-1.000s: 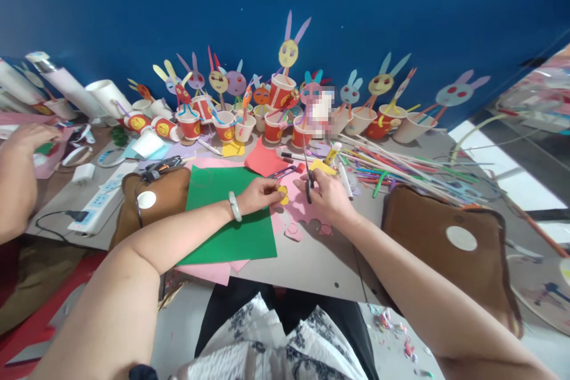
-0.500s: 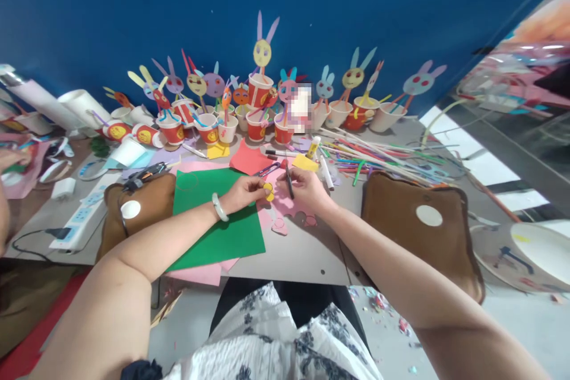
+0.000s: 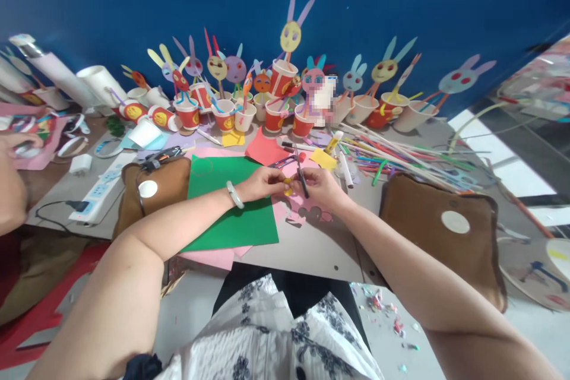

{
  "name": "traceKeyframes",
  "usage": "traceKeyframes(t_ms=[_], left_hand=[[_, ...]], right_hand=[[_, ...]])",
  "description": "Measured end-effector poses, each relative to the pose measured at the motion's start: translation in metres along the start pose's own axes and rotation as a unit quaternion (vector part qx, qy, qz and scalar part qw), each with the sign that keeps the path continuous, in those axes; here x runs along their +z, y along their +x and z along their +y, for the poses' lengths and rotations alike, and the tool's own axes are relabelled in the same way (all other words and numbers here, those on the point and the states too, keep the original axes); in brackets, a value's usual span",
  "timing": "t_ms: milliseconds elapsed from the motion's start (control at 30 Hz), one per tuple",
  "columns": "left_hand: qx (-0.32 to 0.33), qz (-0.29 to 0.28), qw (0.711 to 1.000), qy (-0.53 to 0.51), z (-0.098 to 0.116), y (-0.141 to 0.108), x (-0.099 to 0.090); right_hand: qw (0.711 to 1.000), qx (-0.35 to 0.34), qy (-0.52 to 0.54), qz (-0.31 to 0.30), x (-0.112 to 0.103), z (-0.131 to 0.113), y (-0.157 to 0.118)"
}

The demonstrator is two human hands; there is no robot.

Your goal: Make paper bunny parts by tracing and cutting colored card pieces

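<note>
My left hand (image 3: 262, 184), with a pale bangle (image 3: 234, 195) at its wrist, pinches a small yellow paper piece (image 3: 288, 187) above the edge of the green sheet (image 3: 236, 222). Close beside it on the right, my right hand (image 3: 326, 187) is closed on a dark, slim tool (image 3: 303, 181), which looks like scissors; its exact shape is unclear. The fingertips of both hands are near each other at the yellow piece. Cut pink paper scraps (image 3: 296, 214) lie just below the hands, and a red paper sheet (image 3: 265, 147) lies behind them.
Paper cups with rabbit-like faces (image 3: 274, 116) line the blue wall. Coloured sticks (image 3: 401, 160) lie at the back right, beyond a brown cushion (image 3: 440, 237). Another brown cushion (image 3: 171, 187) and a power strip (image 3: 104, 187) are on the left. A person's arm (image 3: 11, 184) shows at the left edge.
The view has shifted, so the table's contents appear further right. My two hands have come closer together at the yellow piece, and the dark tool is tilted differently in my right hand.
</note>
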State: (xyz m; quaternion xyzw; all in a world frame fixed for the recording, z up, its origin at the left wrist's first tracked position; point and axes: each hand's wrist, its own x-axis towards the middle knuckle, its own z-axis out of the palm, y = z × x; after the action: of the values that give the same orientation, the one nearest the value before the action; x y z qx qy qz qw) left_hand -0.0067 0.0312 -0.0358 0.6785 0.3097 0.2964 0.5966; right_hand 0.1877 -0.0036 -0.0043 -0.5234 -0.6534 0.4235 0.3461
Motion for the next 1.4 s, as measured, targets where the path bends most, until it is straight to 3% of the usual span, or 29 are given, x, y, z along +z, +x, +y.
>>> traceKeyframes(t_ms=[200,533,700,1000,1233,1400], left_hand=[[0.001,0.000,1.000,-0.020,0.000,-0.002,0.002],[0.032,0.061,0.996,-0.049,0.000,-0.005,0.014],[-0.009,0.079,0.994,-0.070,0.002,-0.004,0.013],[-0.025,0.088,0.991,-0.093,0.002,-0.003,0.014],[-0.039,0.134,0.981,-0.133,0.006,-0.003,0.008],[-0.028,0.189,0.962,-0.193,0.002,0.004,0.002]], right_hand=[[1.000,-0.016,-0.020,0.005,-0.001,-0.002,0.000],[0.993,0.020,0.089,0.079,0.002,0.000,-0.002],[0.991,0.039,0.090,0.093,-0.002,0.002,-0.001],[0.995,0.047,0.066,0.064,-0.003,0.004,-0.005],[0.997,0.046,0.000,0.066,-0.010,0.007,-0.001],[0.988,0.024,-0.153,0.030,-0.019,0.010,0.001]])
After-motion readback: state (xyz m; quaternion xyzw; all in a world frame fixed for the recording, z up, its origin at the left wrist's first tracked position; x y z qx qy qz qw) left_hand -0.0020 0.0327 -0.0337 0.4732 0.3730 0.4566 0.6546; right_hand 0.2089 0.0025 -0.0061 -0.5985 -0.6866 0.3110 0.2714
